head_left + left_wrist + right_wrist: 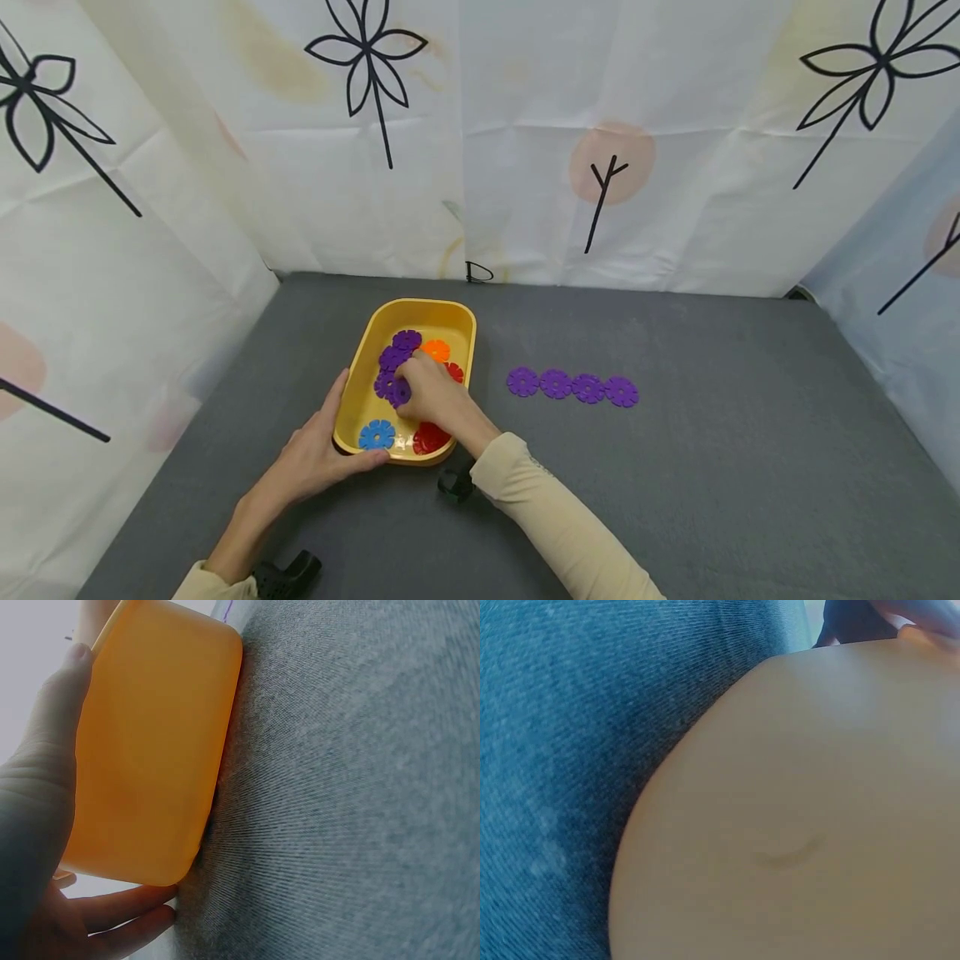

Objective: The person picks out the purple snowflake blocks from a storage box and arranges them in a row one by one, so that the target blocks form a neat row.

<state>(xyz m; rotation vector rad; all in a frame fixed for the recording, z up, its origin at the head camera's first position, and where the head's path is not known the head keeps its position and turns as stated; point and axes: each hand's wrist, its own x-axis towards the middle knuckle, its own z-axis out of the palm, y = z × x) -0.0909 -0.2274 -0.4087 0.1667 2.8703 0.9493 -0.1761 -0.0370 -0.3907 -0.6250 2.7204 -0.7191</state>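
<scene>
A yellow plastic tray (345, 417) stands on the grey table, with flower-shaped plastic discs inside. My left hand (318, 454) holds its near-left corner, thumb along the near rim and fingers along the left side. In the left wrist view the thumb (64, 705) lies against the tray wall (150, 750). My right hand (433, 392) reaches into the tray, thumb and fingertips pinching a purple flower disc (402, 392). Other purple discs (407, 339) lie beside it. The right wrist view shows mostly the tray's outer wall (780, 787), and the right fingertips are hidden there.
Inside the tray are also a blue disc (377, 434), an orange disc (436, 350) and red discs (431, 438). Right of the tray, several purple discs (588, 388) lie in a row on the table (712, 467). A printed white curtain (525, 200) stands behind.
</scene>
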